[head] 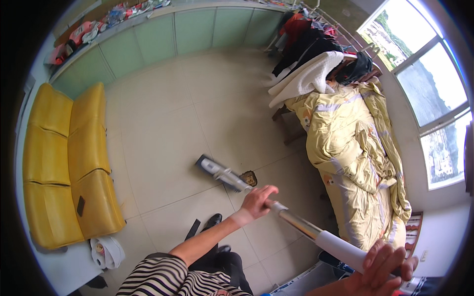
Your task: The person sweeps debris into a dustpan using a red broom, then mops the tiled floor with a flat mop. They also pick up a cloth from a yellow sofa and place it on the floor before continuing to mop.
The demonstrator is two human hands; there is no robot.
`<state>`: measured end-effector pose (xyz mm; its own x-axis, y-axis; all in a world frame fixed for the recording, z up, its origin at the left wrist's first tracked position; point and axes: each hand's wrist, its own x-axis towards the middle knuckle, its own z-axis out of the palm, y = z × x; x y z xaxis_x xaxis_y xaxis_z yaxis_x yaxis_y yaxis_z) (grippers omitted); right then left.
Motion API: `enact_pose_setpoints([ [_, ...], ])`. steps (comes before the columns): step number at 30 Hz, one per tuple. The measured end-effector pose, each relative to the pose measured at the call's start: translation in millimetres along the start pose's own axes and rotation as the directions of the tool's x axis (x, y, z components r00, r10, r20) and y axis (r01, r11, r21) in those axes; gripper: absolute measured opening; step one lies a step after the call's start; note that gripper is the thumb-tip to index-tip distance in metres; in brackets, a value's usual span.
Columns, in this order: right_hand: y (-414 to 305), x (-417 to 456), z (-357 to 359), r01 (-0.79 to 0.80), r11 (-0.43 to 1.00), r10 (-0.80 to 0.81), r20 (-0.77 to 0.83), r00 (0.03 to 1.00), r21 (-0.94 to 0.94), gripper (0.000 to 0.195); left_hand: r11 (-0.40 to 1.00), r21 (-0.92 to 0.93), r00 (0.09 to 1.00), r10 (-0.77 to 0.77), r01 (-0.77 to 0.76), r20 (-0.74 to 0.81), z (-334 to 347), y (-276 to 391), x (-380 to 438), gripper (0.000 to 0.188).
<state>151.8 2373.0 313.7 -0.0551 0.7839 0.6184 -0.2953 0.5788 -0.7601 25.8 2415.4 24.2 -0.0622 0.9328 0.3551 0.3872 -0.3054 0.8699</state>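
A flat mop [301, 222] with a metal pole slants across the view from lower right to the middle of the floor. Its rectangular head [218, 172] lies on the tiles, slightly blurred. My left hand [257, 202] is closed around the lower pole, just above the head. At the upper end, my right hand [387, 261] is on the pale grip [340, 248], with its fingers loosely curled. Beside the mop head, partly behind the pole end, sits a small brown object [250, 178] with a dark rim; what it is I cannot tell.
A yellow sofa [70, 159] lines the left wall, with a dark flat object [81, 206] on it. On the right stands a bed with a crumpled yellow quilt [355, 148]. Hanging clothes [307, 48] are beyond it. Green cabinets [155, 35] run along the back. A white bin [107, 251] stands lower left.
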Motion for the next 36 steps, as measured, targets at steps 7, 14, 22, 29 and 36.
enact_pose_setpoints([
  [7,67.3,-1.5,-11.4,-0.023,0.941,0.012,-0.034,0.999,-0.337,0.008,0.992,-0.079,0.993,0.104,-0.1,0.06,61.4,-88.1,90.9,0.02],
  [14,112.0,6.4,-24.2,-0.106,0.95,0.065,-0.147,0.987,-0.293,0.025,0.999,-0.035,0.997,0.04,-0.037,0.071,71.0,-129.9,93.7,0.022],
  [22,103.0,45.9,-5.0,-0.255,0.952,0.237,-0.123,0.964,-0.168,0.036,0.973,0.08,0.956,-0.194,0.216,-0.219,6.1,-86.3,16.6,0.019],
  [29,146.8,27.6,29.5,-0.55,0.802,0.539,0.117,0.834,0.232,0.024,0.853,0.067,0.78,-0.439,0.518,-0.445,-35.4,-82.2,-105.4,0.017],
  [36,200.9,-81.3,41.9,-0.864,0.503,0.791,0.42,0.444,-0.034,0.023,0.512,0.195,0.536,-0.693,0.836,-0.482,-52.6,-108.0,-283.2,0.014],
])
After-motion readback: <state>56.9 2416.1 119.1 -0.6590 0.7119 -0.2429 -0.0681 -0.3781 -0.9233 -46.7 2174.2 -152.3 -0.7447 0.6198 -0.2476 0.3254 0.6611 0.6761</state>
